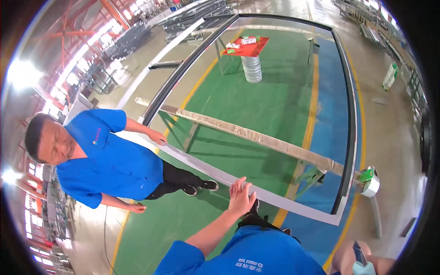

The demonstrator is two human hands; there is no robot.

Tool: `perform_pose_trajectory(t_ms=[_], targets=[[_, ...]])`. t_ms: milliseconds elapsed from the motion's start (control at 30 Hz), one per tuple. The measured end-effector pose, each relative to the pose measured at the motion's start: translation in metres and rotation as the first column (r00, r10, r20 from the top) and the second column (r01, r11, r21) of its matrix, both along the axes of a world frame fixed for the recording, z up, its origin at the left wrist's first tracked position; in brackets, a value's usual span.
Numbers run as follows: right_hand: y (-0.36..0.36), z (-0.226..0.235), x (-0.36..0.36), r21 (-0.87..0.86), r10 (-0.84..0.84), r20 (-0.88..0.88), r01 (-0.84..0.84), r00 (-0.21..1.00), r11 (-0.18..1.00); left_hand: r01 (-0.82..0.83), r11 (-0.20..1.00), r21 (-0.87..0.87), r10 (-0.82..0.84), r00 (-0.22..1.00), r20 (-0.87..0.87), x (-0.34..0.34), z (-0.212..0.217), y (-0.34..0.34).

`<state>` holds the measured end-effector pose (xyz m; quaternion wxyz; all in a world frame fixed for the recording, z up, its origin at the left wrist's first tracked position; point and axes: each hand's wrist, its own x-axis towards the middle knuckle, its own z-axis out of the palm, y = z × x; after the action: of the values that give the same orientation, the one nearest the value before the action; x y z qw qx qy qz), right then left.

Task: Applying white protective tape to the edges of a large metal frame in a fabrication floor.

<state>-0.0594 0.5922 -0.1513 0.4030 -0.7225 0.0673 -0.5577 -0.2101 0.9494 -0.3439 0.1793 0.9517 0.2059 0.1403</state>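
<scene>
A large rectangular frame with black edges [352, 133] and a white near bar [279, 200] stands raised in front of me. My left hand [240, 198] rests at the middle of the near bar, its fingers stretched and apart. At the lower right edge, my right hand [343, 257] is closed around a utility knife [360, 253] with a dark pointed tip and a pale blue body. The knife is apart from the frame, and part of the hand is cut off by the picture's edge. To the left, a co-worker's hand [157, 137] touches the near bar's left end.
A person in a blue shirt [114, 156] stands at the left. A wrapped beam [256, 137] crosses under the frame. Beyond it, a red-topped stand [252, 68] holds small items. Rolls of tape [370, 185] sit past the near right corner. Metal profiles [197, 18] lie stacked behind.
</scene>
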Motion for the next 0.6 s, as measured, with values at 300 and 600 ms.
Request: perform_pose_trajectory(t_ms=[300, 600], targets=[[-0.087, 0.051, -0.012, 0.288, 0.626, 0.415, -0.748, 0.66, 0.598, -0.013, 0.997, -0.075, 0.018, 0.998, 0.062, -0.066, 0.06, -0.167], [-0.112, 0.147, -0.032, -0.065, 0.554, 0.796, -0.945, -0.243, -0.32, -0.143, 0.986, -0.086, 0.148, 0.987, 0.058, -0.131, 0.084, -0.282]])
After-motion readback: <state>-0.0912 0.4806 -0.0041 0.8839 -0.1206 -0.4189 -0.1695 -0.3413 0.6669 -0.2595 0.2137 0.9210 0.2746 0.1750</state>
